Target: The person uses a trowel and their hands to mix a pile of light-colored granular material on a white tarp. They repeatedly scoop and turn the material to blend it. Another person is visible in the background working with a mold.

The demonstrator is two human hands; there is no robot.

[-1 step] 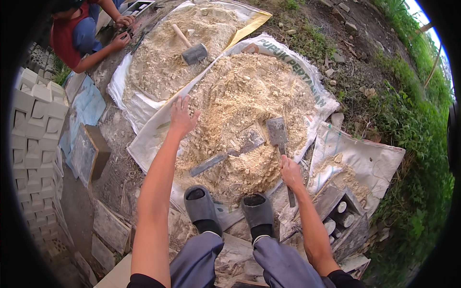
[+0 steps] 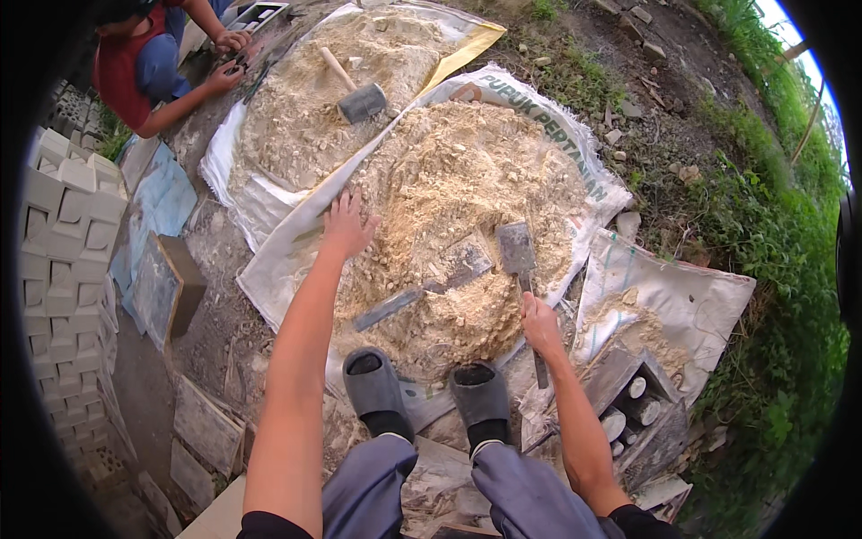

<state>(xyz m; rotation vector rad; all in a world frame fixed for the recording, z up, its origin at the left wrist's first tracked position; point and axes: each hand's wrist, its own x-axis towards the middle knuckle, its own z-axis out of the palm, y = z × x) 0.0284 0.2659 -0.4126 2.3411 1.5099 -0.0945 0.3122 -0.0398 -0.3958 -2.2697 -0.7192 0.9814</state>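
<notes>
My right hand (image 2: 540, 325) is closed round the handle of a flat-bladed trowel (image 2: 515, 248). Its square grey blade rests on a heap of crumbly pale yellow material (image 2: 431, 193), and the handle's end sticks out below my fist. My left hand (image 2: 348, 226) has its fingers spread at the heap's left side, over the edge of a white woven sack (image 2: 278, 274); it holds nothing. Between my hands lies a second, long-handled flat tool (image 2: 395, 305), its blade partly covered with the crumbly material.
A mallet (image 2: 362, 102) lies on another heap behind. A person (image 2: 153, 72) in red crouches at the far left. Pale moulded blocks (image 2: 58, 234) are stacked at the left. A wooden mould box with round cores (image 2: 642, 409) sits right of my feet, near greenery.
My left hand has shifted slightly down and to the right. My right hand and the trowel stay almost where they were.
</notes>
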